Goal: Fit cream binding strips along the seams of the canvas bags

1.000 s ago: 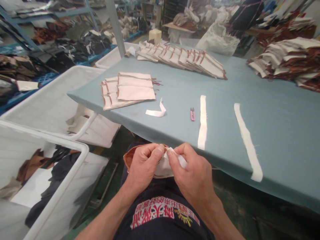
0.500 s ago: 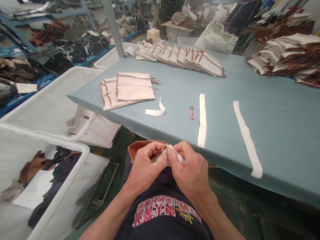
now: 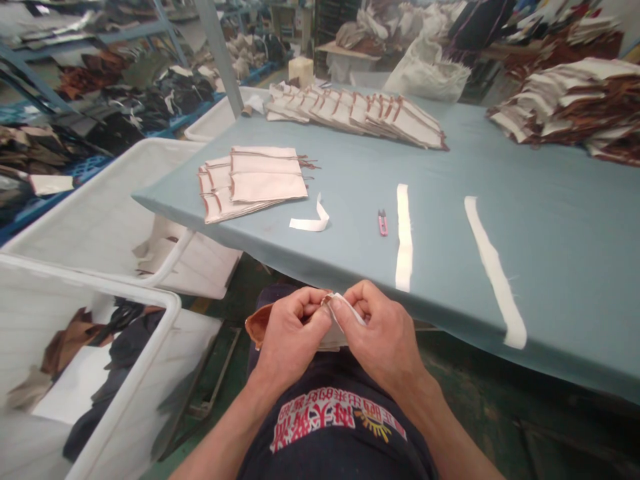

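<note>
Over my lap, just off the table's front edge, my left hand is closed on a brown and cream fabric piece. Its brown end sticks out left of the hand, and a pale part hangs below the fingers. Close beside it, my right hand pinches a white strip at the edge of that piece. The fingertips of both hands nearly meet there and hide much of the join. On the table ahead lie small pink thread snips and a bent white strip.
Two long cream strips lie on the blue-green table. Cream pieces with brown edges are stacked at left, in a back row, and at right. White bins stand left of the table.
The brown end of the fabric piece has dropped and shifted slightly left. The right-hand fingers still pinch the white strip, which now shows a straighter edge. The view has shifted slightly.
</note>
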The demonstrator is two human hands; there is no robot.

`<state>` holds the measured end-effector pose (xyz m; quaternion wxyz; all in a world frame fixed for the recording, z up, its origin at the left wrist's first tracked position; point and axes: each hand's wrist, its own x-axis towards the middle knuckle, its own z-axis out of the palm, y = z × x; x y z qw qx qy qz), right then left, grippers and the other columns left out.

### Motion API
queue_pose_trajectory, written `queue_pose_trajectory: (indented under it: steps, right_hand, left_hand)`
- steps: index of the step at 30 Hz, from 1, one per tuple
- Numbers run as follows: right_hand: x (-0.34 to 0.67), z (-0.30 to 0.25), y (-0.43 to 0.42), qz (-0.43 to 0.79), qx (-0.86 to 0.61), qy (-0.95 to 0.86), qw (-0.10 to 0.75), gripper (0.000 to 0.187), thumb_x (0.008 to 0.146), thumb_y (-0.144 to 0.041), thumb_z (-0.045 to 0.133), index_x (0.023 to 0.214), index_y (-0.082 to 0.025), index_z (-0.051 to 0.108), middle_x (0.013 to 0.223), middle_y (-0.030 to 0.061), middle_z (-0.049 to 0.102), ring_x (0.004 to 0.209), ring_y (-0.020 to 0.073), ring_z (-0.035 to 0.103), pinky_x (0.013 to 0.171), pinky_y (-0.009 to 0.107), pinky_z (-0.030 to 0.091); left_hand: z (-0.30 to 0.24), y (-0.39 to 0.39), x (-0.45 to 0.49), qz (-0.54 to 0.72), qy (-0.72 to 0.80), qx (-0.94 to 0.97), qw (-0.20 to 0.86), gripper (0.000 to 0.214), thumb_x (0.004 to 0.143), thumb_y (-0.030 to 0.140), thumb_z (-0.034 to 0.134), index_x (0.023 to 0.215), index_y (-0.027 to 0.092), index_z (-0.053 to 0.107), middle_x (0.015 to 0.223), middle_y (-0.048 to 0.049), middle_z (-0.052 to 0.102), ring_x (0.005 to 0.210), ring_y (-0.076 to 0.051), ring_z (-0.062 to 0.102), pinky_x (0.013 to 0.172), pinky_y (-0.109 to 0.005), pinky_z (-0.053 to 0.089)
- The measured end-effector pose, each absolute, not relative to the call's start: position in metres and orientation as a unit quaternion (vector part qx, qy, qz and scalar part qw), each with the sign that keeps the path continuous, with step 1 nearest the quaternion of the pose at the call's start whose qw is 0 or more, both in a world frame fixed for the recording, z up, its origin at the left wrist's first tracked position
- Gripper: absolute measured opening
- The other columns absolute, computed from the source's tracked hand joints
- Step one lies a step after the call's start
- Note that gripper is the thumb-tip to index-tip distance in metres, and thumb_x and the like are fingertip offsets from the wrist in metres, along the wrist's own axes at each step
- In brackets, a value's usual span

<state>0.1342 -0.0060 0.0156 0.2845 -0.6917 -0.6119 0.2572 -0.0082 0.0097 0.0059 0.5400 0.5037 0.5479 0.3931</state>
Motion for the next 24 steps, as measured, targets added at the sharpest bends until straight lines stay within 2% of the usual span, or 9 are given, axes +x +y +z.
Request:
queue_pose_trajectory:
  steps: [7, 10, 14, 19, 24]
  right_hand:
    - [0.142, 0.026, -0.001, 0.411, -0.628, -0.601, 0.276, 0.027, 0.091, -0.046, 0.058, 0.078, -0.022, 0.056, 0.054, -0.0055, 0.055, 0.05, 0.0124, 0.049, 0.048, 0.023, 0.03]
    - [0.147, 0.028, 0.005, 0.497, -0.583, -0.582, 0.274, 0.028, 0.09, -0.046, 0.059, 0.077, -0.022, 0.053, 0.055, -0.007, 0.051, 0.049, 0.0104, 0.044, 0.046, 0.021, 0.028]
    - [0.155, 0.028, 0.015, 0.602, -0.511, -0.556, 0.259, 0.032, 0.087, -0.049, 0.063, 0.077, -0.021, 0.05, 0.059, -0.0081, 0.047, 0.051, 0.0089, 0.038, 0.046, 0.021, 0.026]
    - [0.166, 0.022, 0.029, 0.62, -0.465, -0.59, 0.228, 0.04, 0.086, -0.052, 0.067, 0.071, -0.02, 0.048, 0.06, -0.0082, 0.042, 0.055, 0.0086, 0.034, 0.049, 0.021, 0.024]
    - [0.163, 0.008, 0.027, 0.621, -0.422, -0.596, 0.285, 0.041, 0.09, -0.057, 0.059, 0.075, -0.022, 0.043, 0.066, -0.0082, 0.039, 0.058, 0.0098, 0.033, 0.051, 0.022, 0.026]
  left_hand:
    - [0.019, 0.008, -0.014, 0.398, 0.524, 0.535, 0.529, 0.019, 0.075, 0.025, 0.059, 0.074, 0.013, 0.074, 0.07, -0.0022, 0.072, 0.061, -0.013, 0.058, 0.057, -0.02, 0.046]
    - [0.025, 0.008, -0.017, 0.392, 0.517, 0.562, 0.513, 0.018, 0.075, 0.021, 0.055, 0.071, 0.014, 0.072, 0.072, -0.0028, 0.073, 0.066, -0.014, 0.061, 0.059, -0.02, 0.046]
    - [0.03, 0.01, -0.02, 0.368, 0.51, 0.603, 0.491, 0.019, 0.075, 0.018, 0.052, 0.07, 0.015, 0.07, 0.069, -0.0008, 0.07, 0.06, -0.012, 0.055, 0.056, -0.02, 0.042]
    - [0.028, 0.012, -0.017, 0.323, 0.506, 0.634, 0.487, 0.022, 0.077, 0.019, 0.051, 0.071, 0.015, 0.072, 0.067, -0.0006, 0.067, 0.059, -0.013, 0.052, 0.056, -0.022, 0.039]
    - [0.028, 0.011, -0.016, 0.331, 0.526, 0.609, 0.493, 0.023, 0.072, 0.022, 0.05, 0.07, 0.015, 0.071, 0.068, -0.0022, 0.067, 0.065, -0.016, 0.055, 0.059, -0.024, 0.041]
